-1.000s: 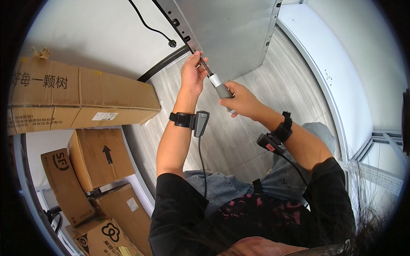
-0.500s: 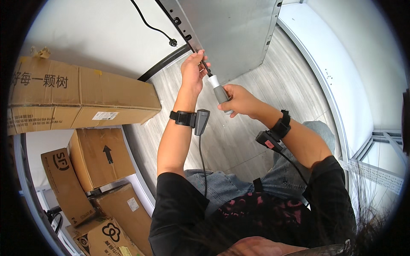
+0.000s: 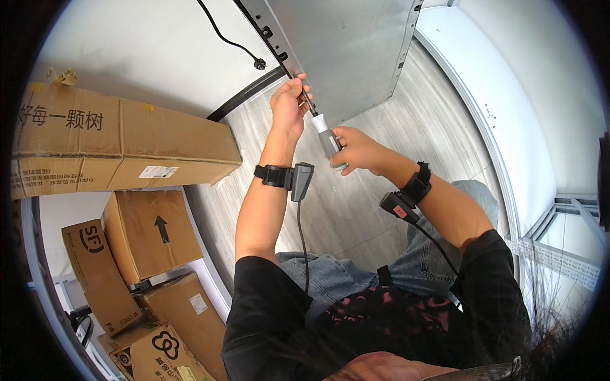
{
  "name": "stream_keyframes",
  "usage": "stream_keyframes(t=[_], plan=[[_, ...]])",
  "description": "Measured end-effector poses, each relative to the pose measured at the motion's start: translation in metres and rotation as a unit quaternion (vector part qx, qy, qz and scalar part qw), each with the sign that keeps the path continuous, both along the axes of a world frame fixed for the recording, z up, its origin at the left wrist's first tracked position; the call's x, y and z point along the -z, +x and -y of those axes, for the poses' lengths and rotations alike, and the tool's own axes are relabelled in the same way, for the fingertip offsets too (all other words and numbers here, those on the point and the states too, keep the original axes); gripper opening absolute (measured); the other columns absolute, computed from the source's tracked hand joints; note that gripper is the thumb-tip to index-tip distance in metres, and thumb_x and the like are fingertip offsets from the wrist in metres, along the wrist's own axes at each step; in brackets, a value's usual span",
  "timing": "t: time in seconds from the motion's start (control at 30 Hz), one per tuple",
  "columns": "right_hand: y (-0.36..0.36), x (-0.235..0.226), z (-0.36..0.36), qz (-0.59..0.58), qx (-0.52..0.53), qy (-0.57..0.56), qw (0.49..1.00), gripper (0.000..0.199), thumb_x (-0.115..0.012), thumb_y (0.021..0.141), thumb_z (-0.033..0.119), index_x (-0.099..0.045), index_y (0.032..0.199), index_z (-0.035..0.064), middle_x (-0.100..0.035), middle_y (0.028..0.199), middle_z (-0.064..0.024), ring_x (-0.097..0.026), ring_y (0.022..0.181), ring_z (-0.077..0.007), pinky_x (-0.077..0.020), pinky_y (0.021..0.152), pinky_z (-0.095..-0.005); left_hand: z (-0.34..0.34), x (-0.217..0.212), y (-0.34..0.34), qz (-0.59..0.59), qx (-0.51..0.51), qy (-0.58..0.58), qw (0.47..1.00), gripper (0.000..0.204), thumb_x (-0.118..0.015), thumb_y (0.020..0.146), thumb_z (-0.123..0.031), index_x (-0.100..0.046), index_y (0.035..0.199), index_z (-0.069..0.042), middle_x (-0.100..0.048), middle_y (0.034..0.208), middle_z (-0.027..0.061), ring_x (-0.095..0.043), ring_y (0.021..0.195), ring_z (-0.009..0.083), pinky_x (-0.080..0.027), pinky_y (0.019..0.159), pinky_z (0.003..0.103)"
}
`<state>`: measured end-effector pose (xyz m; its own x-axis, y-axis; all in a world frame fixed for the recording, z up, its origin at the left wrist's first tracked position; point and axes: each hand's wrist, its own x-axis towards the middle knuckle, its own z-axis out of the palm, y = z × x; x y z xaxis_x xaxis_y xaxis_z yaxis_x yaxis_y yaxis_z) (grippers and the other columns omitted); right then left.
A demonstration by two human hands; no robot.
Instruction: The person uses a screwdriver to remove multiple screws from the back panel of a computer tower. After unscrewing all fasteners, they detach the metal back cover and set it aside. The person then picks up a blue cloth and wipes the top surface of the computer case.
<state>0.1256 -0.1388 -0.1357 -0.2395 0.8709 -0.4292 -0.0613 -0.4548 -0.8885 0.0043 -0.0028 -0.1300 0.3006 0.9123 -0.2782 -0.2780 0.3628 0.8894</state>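
In my right hand (image 3: 357, 150) is a screwdriver (image 3: 328, 138) with a grey and white handle, my fingers wrapped round the grip. Its dark shaft runs up and to the left toward the edge of a grey metal panel (image 3: 346, 57). My left hand (image 3: 290, 105) is at that edge, thumb and fingers closed round the shaft near its far end. The tip is hidden behind the left fingers, so what it touches does not show. Slots and holes line the panel's dark left edge.
A long cardboard box (image 3: 178, 143) lies at the left, above several other cartons (image 3: 155, 235) on a shelf. A black cable with a plug (image 3: 259, 64) hangs by the white wall. Wood-look floor (image 3: 356, 216) lies beneath; a white ledge (image 3: 508, 127) curves along the right.
The screwdriver handle has turned slightly in my right hand. Both hands stay in almost the same place, and the view has shifted a little.
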Motion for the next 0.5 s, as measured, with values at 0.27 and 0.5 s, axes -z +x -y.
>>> stream_keyframes(t=[0.27,0.5], plan=[[-0.004,-0.008,0.001,0.105,-0.014,0.022,0.994,0.039,-0.069,0.072,0.011,-0.049,0.104,0.0030,-0.052,0.079,-0.0024,-0.055,0.071,-0.0119,-0.0519,0.058,-0.0291,-0.002,0.002,0.000,-0.012,0.001,0.016,1.000,0.012,-0.057,0.090,-0.018,-0.063,0.096,-0.010,-0.054,0.071,-0.0055,-0.049,0.060,0.0044,-0.040,0.056,0.020],[0.002,-0.014,0.000,-0.026,-0.013,-0.016,0.999,0.052,-0.073,0.068,0.016,-0.044,0.109,0.0000,-0.054,0.084,-0.0059,-0.057,0.071,-0.0147,-0.0523,0.055,-0.0316,-0.002,0.003,0.000,0.021,0.000,0.002,1.000,0.013,-0.057,0.090,-0.018,-0.063,0.096,-0.009,-0.057,0.074,-0.0037,-0.048,0.058,0.0042,-0.038,0.052,0.018]])
